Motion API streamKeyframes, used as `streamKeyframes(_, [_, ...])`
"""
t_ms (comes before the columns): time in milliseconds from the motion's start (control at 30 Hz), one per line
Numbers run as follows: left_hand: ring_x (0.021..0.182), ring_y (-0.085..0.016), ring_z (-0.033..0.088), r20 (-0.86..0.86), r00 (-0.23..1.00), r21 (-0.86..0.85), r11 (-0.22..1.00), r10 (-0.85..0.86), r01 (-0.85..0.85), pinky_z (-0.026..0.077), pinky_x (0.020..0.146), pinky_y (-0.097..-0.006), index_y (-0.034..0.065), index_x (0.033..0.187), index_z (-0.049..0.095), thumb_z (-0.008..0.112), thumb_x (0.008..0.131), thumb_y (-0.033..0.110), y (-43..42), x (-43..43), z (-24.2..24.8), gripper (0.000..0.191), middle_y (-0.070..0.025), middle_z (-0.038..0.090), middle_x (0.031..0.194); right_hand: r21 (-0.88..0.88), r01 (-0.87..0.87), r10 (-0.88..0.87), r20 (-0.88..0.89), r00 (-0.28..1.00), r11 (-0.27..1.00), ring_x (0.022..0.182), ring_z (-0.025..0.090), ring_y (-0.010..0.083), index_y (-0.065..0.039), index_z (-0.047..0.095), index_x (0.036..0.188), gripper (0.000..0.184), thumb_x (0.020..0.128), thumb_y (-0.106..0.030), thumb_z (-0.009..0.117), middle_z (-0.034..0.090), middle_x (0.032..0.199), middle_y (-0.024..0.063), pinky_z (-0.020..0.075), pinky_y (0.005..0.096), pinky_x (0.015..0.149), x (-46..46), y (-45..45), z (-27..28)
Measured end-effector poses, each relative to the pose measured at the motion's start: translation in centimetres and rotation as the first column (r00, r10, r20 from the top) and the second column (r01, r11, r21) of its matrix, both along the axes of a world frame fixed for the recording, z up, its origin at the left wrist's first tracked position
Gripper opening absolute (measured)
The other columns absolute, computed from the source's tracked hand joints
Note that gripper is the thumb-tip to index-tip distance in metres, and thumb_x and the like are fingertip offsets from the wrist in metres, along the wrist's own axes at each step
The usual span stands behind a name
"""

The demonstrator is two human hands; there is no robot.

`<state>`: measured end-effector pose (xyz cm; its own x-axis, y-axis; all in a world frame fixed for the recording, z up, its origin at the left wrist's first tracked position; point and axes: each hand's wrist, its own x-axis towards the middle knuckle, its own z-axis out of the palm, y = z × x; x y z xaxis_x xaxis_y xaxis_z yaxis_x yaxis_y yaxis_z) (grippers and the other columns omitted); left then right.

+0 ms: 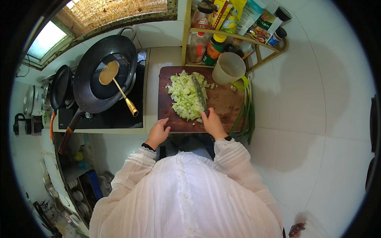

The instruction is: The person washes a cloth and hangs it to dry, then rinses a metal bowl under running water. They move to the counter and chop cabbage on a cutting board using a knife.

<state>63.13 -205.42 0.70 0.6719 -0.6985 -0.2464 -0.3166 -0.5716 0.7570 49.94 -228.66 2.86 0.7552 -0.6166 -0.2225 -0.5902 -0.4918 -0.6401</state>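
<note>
A heap of chopped pale green vegetable [184, 96] lies on the left part of a dark red-brown wooden cutting board [227, 111]. My right hand [212, 122] grips the handle of a knife [200, 93], whose blade, with green bits on it, points away from me over the heap's right side. Near the board's front left corner, my left hand [158, 132] holds nothing, its thumb and fingers apart. A translucent plastic cup with a green handle [228, 68] is at the board's back right corner. Green onion stalks [248, 116] lie along the right edge.
Left of the board, a large wok [89, 92] with a gold-handled ladle [123, 98] is over a black cooktop [134, 122]. A small frying pan [61, 86] sits further left. Behind the board, a rack [232, 34] holds bottles, jars and packets. A tiled wall [300, 110] stands at right.
</note>
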Motion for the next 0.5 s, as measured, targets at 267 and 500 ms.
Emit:
streamKeyframes(267, [0.105,-0.037,0.058,0.041,0.999,-0.025,0.999,0.024,-0.023,0.046,0.091,-0.0394,-0.0003,0.120,0.058,0.064,0.082,0.014,0.9,0.1,0.6,0.041,-0.0203,0.060,0.116,0.038,-0.006,0.007,-0.039,0.999,0.999,0.087,0.060,0.0479,0.004,0.053,0.103,0.048,0.091,-0.042,0.053,0.063,0.092,0.0300,0.0479,0.0526,0.075,2.4,-1.2,-2.1])
streamKeyframes(500, [0.103,-0.037,0.058,0.048,0.996,0.006,0.997,0.076,-0.076,0.047,0.090,-0.0392,-0.0001,0.120,0.058,0.063,0.081,0.014,2.0,-0.2,-0.1,0.041,-0.0209,0.061,0.114,0.097,0.019,-0.012,-0.069,0.998,0.995,0.090,0.059,0.0489,0.007,0.057,0.101,0.055,0.090,-0.047,0.053,0.062,0.091,0.0324,0.0475,0.0503,0.077,2.2,-0.2,-2.3])
